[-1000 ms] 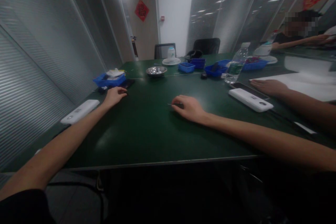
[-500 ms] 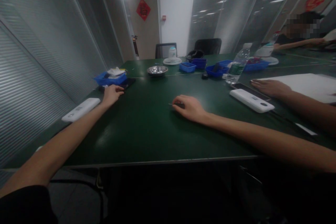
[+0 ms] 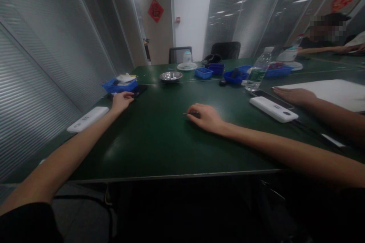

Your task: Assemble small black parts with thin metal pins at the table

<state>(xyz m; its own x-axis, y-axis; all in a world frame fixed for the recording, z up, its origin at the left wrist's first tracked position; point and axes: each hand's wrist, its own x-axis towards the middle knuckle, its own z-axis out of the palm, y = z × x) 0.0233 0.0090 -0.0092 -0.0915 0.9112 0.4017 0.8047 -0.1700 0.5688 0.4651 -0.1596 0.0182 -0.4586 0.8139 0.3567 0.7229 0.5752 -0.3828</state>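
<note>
On the green table [image 3: 148,136], my right hand [image 3: 207,117] is closed round a small dark tool [image 3: 195,114], and a thin tip sticks out to the left of the fingers. Farther left my left hand [image 3: 122,101] rests beside a dark flat object [image 3: 139,90], its fingers bent and partly apart; nothing shows between them. Just behind that hand stands a blue basket [image 3: 119,85] with white tissue and other items in it. A metal bowl [image 3: 171,77] holding small pieces sits beyond and between my hands.
White power banks [image 3: 88,119] [image 3: 273,109] lie at both sides. A bottle [image 3: 259,69], a phone [image 3: 272,99], blue trays [image 3: 203,72] and a black mouse [image 3: 222,82] are farther back. Another person's hand [image 3: 295,95] rests near a white sheet [image 3: 339,93] at right.
The far person's hands at the upper right have shifted slightly. My own hands are nearly unmoved.
</note>
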